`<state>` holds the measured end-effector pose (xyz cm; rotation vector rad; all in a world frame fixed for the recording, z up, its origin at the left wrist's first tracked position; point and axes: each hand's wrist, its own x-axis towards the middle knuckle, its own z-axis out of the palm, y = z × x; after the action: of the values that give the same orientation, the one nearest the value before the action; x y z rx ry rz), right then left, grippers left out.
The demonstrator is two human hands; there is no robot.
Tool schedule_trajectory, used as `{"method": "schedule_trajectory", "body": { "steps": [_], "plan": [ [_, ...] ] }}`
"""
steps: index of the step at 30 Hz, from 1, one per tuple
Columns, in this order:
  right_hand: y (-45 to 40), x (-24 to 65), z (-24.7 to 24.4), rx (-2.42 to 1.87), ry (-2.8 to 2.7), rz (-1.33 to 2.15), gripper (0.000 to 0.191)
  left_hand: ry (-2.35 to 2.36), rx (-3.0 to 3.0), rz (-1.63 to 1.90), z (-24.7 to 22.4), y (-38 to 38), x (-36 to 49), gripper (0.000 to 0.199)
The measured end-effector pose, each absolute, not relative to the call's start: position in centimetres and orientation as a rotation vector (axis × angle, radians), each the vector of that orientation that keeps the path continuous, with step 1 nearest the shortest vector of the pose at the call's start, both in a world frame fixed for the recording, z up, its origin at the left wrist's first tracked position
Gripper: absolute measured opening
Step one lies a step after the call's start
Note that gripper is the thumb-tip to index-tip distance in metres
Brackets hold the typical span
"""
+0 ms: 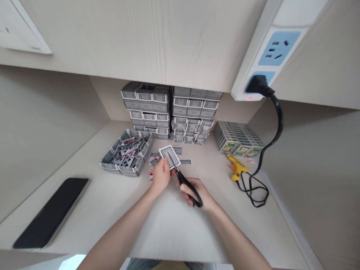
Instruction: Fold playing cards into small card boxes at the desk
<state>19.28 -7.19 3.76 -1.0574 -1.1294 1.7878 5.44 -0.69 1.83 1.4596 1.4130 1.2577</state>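
left hand (pixel 160 173) pinches a card (pixel 166 151) between thumb and fingers in the head view, mid-desk (pixel 174 232); right hand (pixel 199 191) grips scissors (pixel 184 180) by the handles, blades at the card. cutting seems the step in hand; carrying on would call for a steady pinch and an even squeeze. the card is thin, flat, grey-patterned; the handles are smooth and black. a strip (pixel 186 161) lies at 12 o'clock, ridged card stacks (pixel 194 129) behind. at 10 o'clock, a boxy tray (pixel 132 173) holds loose cards (pixel 128 160); between 2 and 3, a yellow glue gun (pixel 238 166).
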Motion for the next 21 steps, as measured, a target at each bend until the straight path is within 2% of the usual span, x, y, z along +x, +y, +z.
{"method": "schedule_trajectory", "body": {
  "steps": [21],
  "plan": [
    [-7.11,19.43,3.67,-1.088,-1.150,1.766,0.040,1.387,1.432,1.247,2.18,-0.81,5.40,0.043]
  ]
}}
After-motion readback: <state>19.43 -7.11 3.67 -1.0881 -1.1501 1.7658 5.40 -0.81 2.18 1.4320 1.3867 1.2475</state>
